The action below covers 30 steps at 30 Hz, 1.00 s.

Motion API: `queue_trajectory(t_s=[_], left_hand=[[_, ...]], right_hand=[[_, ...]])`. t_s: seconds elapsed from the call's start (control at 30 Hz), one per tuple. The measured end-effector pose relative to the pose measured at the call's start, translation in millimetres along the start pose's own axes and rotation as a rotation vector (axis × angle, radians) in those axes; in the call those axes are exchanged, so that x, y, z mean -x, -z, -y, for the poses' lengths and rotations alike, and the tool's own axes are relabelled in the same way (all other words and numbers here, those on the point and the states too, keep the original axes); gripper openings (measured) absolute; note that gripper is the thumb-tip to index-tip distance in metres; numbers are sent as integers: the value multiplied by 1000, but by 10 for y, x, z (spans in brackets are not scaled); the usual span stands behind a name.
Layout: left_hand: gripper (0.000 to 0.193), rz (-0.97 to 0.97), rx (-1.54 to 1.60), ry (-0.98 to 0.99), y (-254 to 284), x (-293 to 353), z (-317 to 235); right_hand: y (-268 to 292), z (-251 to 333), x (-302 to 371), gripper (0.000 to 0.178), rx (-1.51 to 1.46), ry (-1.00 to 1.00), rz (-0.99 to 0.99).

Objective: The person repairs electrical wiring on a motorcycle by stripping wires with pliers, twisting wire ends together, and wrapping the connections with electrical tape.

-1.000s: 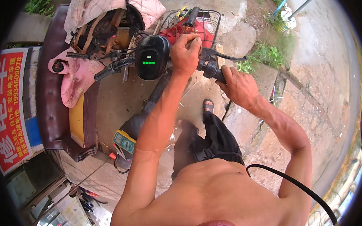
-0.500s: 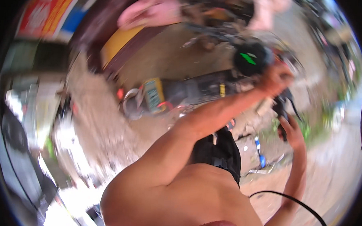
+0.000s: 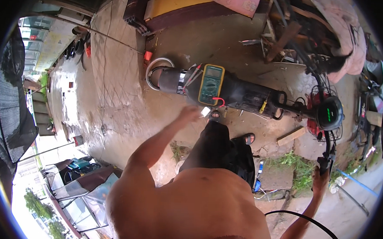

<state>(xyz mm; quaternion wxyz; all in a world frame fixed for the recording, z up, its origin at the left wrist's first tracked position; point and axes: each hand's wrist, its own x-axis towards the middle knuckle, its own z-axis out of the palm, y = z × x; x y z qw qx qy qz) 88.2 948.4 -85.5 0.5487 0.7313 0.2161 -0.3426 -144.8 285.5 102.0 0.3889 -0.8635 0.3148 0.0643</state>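
An electric scooter (image 3: 244, 94) with a dark seat stands before me, its handlebar at the right. My right hand (image 3: 319, 179) is wrapped around the near handlebar grip (image 3: 325, 166). My left hand (image 3: 190, 114), smeared by motion, is beside the seat's near side; its fingers cannot be made out. On the seat lies a multimeter (image 3: 211, 84) with a yellow frame, with red test leads (image 3: 193, 73) beside it. A small white thing (image 3: 205, 111) shows by my left fingertips. The round display (image 3: 330, 113) glows green. A yellow-handled screwdriver (image 3: 263, 106) lies on the footboard.
A wooden block (image 3: 291, 136) lies on the ground near the front wheel. A brown and yellow sofa-like piece (image 3: 179, 8) stands at the far side. Scrap wood and pink cloth (image 3: 345, 32) are piled at far right. Grass (image 3: 292, 164) grows through broken paving near my right arm.
My left hand has moved from beside the display and handlebar back leftward to the seat. My right hand stays on the grip. The whole view has turned and become sharper.
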Motion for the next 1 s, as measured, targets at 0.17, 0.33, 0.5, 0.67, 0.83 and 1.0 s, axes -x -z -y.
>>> queue_trajectory(t_s=[0.17,0.33,0.5,0.67,0.83,1.0], left_hand=[[18,-202,269,60,1358,-908,706],[21,-51,706,335,1554,-1676,966],[26,-8,850,216,1565,-1745,1050],[22,-35,792,-9,1613,-1568,854],[15,-143,616,-238,2001,-1016,284],[13,-220,621,-383,2369,-361,-193]], right_hand=[[-93,157,-85,30,195,-137,-111],[-60,-291,-186,30,262,-208,-210],[-92,-264,-176,31,164,-241,-228],[-44,-393,-184,30,139,-239,-254],[-122,-179,-176,37,290,-294,-250],[-473,641,232,69,862,-332,-436]])
